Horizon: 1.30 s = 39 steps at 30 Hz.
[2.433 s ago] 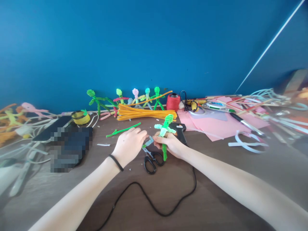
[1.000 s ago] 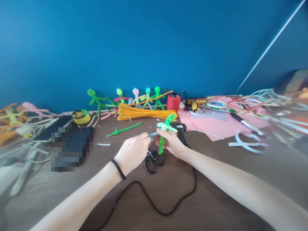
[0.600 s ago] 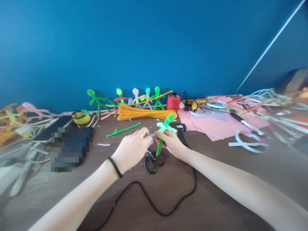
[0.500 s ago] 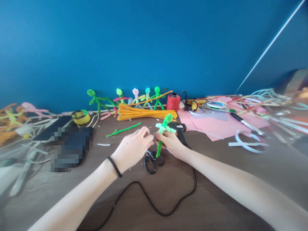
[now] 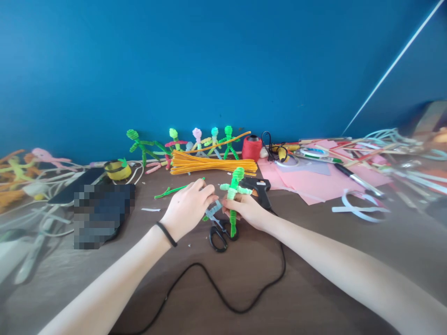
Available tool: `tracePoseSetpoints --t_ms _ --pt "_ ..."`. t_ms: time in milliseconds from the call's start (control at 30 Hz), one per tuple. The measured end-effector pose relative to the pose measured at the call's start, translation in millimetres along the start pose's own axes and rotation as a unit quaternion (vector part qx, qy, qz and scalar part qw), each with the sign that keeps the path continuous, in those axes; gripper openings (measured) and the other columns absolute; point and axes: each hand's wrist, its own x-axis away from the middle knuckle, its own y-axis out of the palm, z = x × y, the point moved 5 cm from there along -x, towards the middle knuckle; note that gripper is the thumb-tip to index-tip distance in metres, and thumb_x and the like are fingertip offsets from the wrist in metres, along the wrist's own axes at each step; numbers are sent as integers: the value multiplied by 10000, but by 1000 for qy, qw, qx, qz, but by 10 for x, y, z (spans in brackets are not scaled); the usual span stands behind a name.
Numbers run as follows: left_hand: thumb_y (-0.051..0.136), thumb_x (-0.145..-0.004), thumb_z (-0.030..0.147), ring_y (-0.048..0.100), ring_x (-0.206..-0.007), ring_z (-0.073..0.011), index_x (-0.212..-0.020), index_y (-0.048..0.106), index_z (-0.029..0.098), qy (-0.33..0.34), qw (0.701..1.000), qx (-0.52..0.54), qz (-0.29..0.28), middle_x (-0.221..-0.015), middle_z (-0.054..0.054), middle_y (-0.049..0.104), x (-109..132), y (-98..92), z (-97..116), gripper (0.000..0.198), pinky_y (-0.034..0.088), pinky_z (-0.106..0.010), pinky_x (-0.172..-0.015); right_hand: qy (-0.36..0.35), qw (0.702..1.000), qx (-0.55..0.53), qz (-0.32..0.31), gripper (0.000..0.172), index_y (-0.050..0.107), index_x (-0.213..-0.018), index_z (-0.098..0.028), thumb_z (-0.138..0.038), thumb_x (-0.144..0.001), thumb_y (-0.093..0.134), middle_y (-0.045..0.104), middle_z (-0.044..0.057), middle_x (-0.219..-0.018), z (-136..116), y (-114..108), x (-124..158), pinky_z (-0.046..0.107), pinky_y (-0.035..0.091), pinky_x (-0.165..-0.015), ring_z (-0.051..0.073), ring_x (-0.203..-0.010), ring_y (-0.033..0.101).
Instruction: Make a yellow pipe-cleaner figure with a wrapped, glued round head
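Note:
My right hand (image 5: 246, 210) grips a green pipe-cleaner figure (image 5: 234, 185) by its middle, holding it nearly upright; it has pale mint arms and a coiled green head. My left hand (image 5: 188, 206) pinches a short grey-blue pipe-cleaner piece (image 5: 213, 210) at the figure's waist. Both hands hover just above black scissors (image 5: 220, 231) lying on the brown table (image 5: 244, 288). A black glue gun (image 5: 258, 187) lies right behind my right hand, its cord (image 5: 223, 298) looping toward me.
Finished pipe-cleaner figures (image 5: 195, 142) stand along the blue wall behind an orange pipe-cleaner bundle (image 5: 211, 164). A loose green pipe cleaner (image 5: 171, 190), red thread spool (image 5: 251, 148), pink paper (image 5: 314, 179), a marker (image 5: 354, 177) and a dark blurred object (image 5: 101, 209) lie around.
The figure has swung from tilted to nearly upright. My left hand shifted slightly left and down, pulling the grey-blue piece out into view between the two hands.

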Motion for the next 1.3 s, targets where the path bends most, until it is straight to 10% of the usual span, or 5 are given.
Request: tracePoseSetpoints --t_ms 700,1300 --pt "300 -852 162 567 -788 -142 -851 568 153 5 964 252 -84 -835 -56 589 15 306 -14 268 438 -257 -754 15 985 -164 42 223 541 -639 -159 -360 -658 636 503 -23 -567 -1 -61 5 209 259 -470 75 -537 424" --pt "300 -859 210 631 -681 -188 -795 600 168 8 991 11 -136 -705 -76 643 152 178 226 310 450 -282 -617 -2 985 -73 158 322 557 -637 -137 -453 -648 618 525 -14 -585 107 -148 -74 217 306 -458 65 -482 414"
